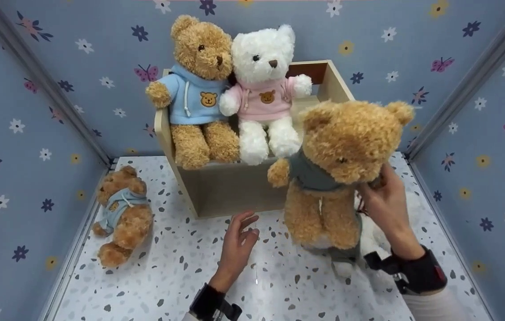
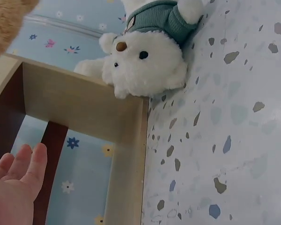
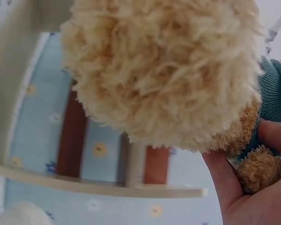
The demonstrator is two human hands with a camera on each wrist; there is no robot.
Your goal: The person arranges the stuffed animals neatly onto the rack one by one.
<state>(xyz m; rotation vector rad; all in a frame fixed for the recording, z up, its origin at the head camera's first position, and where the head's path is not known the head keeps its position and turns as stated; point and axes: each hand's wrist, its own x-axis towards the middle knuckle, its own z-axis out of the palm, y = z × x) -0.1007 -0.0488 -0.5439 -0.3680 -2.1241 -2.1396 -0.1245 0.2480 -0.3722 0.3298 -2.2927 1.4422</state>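
Note:
My right hand (image 1: 388,209) grips a brown teddy bear (image 1: 355,138) in a dark teal sweater by its side, near one arm. In the right wrist view the bear's curly fur (image 3: 164,70) fills much of the picture, and thumb and fingers (image 3: 225,180) close round its arm and sweater. The held bear is upright, in front of the wooden shelf's (image 1: 239,189) right side. My left hand (image 1: 236,249) hovers before the shelf's lower compartment with loosely bent fingers, holding nothing. On top sit a brown bear (image 1: 199,98) in a blue hoodie and a white bear (image 1: 263,98) in pink, side by side.
A smaller brown bear (image 1: 123,214) in a light blue hoodie lies on the speckled floor (image 1: 181,267) at left. A white bear (image 2: 147,61) in green lies right of the shelf, partly hidden in the head view. Flowered walls (image 1: 34,178) stand on three sides.

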